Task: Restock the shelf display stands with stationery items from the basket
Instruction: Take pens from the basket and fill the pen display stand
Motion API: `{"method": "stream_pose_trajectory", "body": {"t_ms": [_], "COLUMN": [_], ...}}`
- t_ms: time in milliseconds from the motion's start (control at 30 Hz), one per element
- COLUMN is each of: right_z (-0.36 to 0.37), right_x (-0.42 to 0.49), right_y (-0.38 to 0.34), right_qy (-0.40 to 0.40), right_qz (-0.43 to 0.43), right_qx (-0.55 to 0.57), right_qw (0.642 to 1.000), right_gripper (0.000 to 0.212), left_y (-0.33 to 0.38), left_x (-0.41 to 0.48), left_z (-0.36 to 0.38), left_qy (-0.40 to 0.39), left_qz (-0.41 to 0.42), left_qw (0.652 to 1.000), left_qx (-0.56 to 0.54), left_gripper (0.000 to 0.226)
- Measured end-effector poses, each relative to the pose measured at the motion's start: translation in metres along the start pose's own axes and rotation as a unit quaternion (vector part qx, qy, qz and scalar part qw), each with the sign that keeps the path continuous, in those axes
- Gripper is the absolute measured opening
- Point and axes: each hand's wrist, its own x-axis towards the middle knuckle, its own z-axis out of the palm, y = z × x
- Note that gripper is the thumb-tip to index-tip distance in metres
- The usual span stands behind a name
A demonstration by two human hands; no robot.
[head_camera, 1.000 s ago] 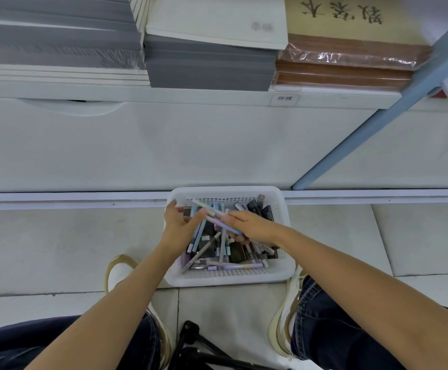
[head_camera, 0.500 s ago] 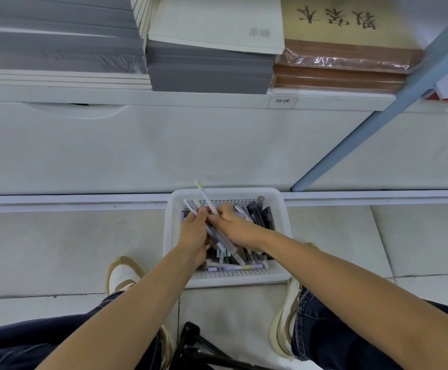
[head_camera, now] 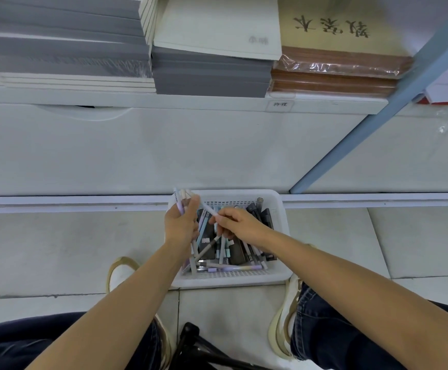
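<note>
perforated white plastic basket (head_camera: 281,209)

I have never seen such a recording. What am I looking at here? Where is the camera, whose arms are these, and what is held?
There is no machine here. The two arms belong to a person, and the only camera sits on that person's head, looking forward and down. The left hand therefore appears on the left and the right hand on the right. A white basket stands on the floor, in front of a shelf that carries stacks of notebooks. Loose pens lie in the basket. The left hand grips a bunch of them above the basket's far left corner. The right hand pinches one pen by its end, beside that bunch. At the bottom are the person's jeans and shoes.
</note>
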Motion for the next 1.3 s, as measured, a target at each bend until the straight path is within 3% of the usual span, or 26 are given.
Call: {"method": "stream_pose_trajectory", "body": {"t_ms": [133, 267, 433, 600, 733, 900, 1100, 1200, 1300], "right_z": [-0.009, -0.029, -0.053, -0.066, -0.077, -0.083, -0.096, -0.111, -0.128], "right_x": [-0.008, -0.013, -0.034, -0.070, -0.111, -0.166, -0.223, -0.239, -0.238], "right_y": [-0.013, -0.043, -0.103, -0.164, -0.217, -0.278, -0.353, -0.388, -0.411], "right_qy": [-0.045, 0.026, 0.099, 0.224, 0.296, 0.324, 0.346, 0.376, 0.408], "right_qz": [-0.027, -0.077, -0.212, -0.310, -0.375, -0.471, -0.569, -0.595, -0.582], "right_qx": [-0.024, 0.089, 0.185, 0.109, 0.069, 0.030, -0.013, -0.025, -0.030], "right_qw": [0.998, 0.993, 0.955, 0.917, 0.876, 0.820, 0.746, 0.711, 0.703], "right_gripper": [0.019, 0.018, 0.015, 0.017, 0.017, 0.015, 0.012, 0.011, 0.012], "left_y": [0.019, 0.044, 0.087, 0.143, 0.189, 0.236, 0.294, 0.322, 0.345], "left_x": [-0.006, -0.012, -0.035, -0.066, -0.092, -0.129, -0.178, -0.195, -0.200], "left_z": [-0.001, -0.002, 0.001, 0.005, 0.009, 0.011, 0.021, 0.027, 0.030], "left_qy": [0.020, 0.039, -0.079, -0.187, -0.222, -0.261, -0.280, -0.277, -0.242], "left_qz": [0.026, 0.021, 0.036, 0.062, 0.073, 0.189, 0.357, 0.404, 0.454], "left_qw": [0.999, 0.997, 0.995, 0.980, 0.972, 0.946, 0.891, 0.872, 0.857], "left_qx": [-0.026, -0.057, -0.041, -0.001, -0.027, -0.018, -0.012, 0.002, 0.028], "left_gripper": [0.015, 0.017, 0.027, 0.011, 0.025, 0.025, 0.018, 0.024, 0.029]}}
